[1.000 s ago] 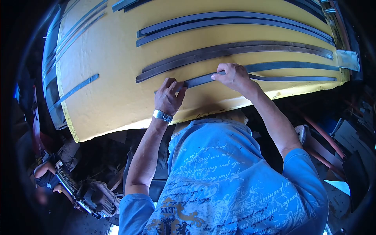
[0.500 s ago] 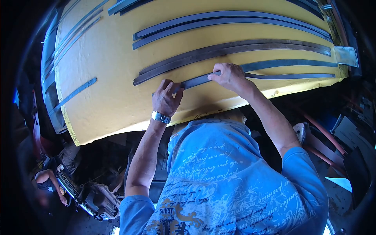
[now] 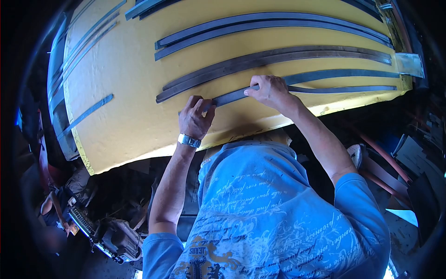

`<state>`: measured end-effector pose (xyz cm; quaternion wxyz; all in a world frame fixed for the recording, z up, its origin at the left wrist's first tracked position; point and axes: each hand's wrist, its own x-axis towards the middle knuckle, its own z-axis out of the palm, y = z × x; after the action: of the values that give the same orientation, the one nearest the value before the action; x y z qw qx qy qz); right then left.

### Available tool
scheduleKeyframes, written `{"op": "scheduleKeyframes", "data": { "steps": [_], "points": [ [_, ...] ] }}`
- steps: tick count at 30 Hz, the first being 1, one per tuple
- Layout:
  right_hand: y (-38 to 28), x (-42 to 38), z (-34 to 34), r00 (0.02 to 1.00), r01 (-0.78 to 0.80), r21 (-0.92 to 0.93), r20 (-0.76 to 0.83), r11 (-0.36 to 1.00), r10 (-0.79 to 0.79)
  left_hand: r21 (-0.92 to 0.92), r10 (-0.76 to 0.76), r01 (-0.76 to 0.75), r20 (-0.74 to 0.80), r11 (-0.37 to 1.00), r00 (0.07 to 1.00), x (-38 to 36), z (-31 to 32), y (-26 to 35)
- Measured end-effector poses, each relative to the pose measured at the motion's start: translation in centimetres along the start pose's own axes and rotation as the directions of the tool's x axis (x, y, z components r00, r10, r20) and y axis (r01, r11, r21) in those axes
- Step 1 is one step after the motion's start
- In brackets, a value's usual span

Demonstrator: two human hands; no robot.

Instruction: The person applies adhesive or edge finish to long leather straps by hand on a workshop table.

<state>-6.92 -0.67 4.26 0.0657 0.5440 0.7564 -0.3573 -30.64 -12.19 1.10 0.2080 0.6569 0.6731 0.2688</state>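
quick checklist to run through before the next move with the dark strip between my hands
1. Right hand on the held strip: ok, thumb and fingers pinch it.
2. Left hand at the strip: ok, though how firmly it grips, cannot tell.
3. Held strip apart from the brown strips: ok, yellow surface shows between them.
4. Whole strip uncovered: not ok, both hands hide parts.
5. Strip flat against the yellow surface under the hands: cannot tell.
6. Wristwatch off the strip: ok.
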Motion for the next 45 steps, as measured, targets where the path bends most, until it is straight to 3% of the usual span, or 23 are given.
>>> {"op": "scheduleKeyframes", "data": {
  "steps": [7, 9, 10, 12, 15, 16, 21, 24, 27, 29, 31, 33, 45],
  "points": [
    [0.4, 0.2, 1.0, 0.996, 0.054, -0.009, -0.068, 0.999, -0.054, 0.019, -0.032, 0.032, 0.035, 0.999, 0.999, -0.2, -0.1, 0.2],
    [0.5, 0.3, 1.4, 0.992, 0.075, -0.008, -0.097, 0.997, -0.075, 0.197, -0.049, 0.045, 0.014, 0.979, 0.999, -0.1, -0.2, 1.4],
    [0.6, 0.4, 1.5, 0.991, 0.089, -0.001, -0.102, 0.996, -0.088, 0.194, -0.047, 0.043, 0.014, 0.980, 0.999, 0.1, 0.0, 2.3],
    [0.5, 0.3, 1.4, 0.989, 0.102, 0.003, -0.105, 0.995, -0.101, 0.155, -0.021, 0.040, -0.124, 0.987, 0.992, 0.6, 0.6, 4.6],
    [0.3, 0.4, 1.1, 0.995, 0.089, -0.027, -0.038, 0.996, -0.090, -0.124, 0.171, -0.172, -0.018, 0.977, 0.985, 1.8, 3.4, 5.8],
    [0.3, 0.4, 1.1, 0.994, 0.100, -0.043, -0.043, 0.994, -0.102, -0.127, 0.208, -0.209, -0.023, 0.970, 0.978, 2.1, 4.4, 6.2],
    [1.8, -0.7, 0.0, 0.979, 0.203, 0.016, 0.005, 0.979, -0.203, -0.146, 0.132, -0.144, -0.088, 0.979, 0.987, 2.5, 6.3, 4.9],
    [4.5, -2.1, -1.5, 0.872, 0.463, -0.043, -0.160, 0.885, -0.463, -0.123, 0.108, -0.113, -0.049, 0.986, 0.993, 2.6, 6.2, 5.1],
    [6.9, -2.5, -4.8, 0.916, 0.384, -0.021, -0.121, 0.923, -0.383, -0.083, 0.072, -0.073, -0.008, 0.994, 0.997, 2.7, 5.9, 5.7],
    [8.3, -2.3, -5.1, 0.894, 0.430, -0.033, -0.123, 0.902, -0.431, -0.150, -0.003, -0.004, -0.045, 0.989, 0.999, 2.7, 6.0, 6.4],
    [9.1, -1.9, -4.8, 0.874, 0.465, -0.047, -0.133, 0.884, -0.467, -0.062, 0.051, -0.054, -0.036, 0.997, 0.998, 2.6, 6.1, 6.1],
    [9.7, -1.3, -3.8, 0.810, 0.526, -0.096, -0.247, 0.845, -0.532, -0.011, 0.066, -0.066, -0.037, 0.998, 0.997, 2.8, 6.2, 6.1],
    [10.6, -0.9, -2.1, 0.775, 0.530, -0.168, -0.303, 0.831, -0.555, -0.009, 0.077, -0.078, -0.030, 0.997, 0.997, 2.8, 6.1, 6.5]
  ]
}}
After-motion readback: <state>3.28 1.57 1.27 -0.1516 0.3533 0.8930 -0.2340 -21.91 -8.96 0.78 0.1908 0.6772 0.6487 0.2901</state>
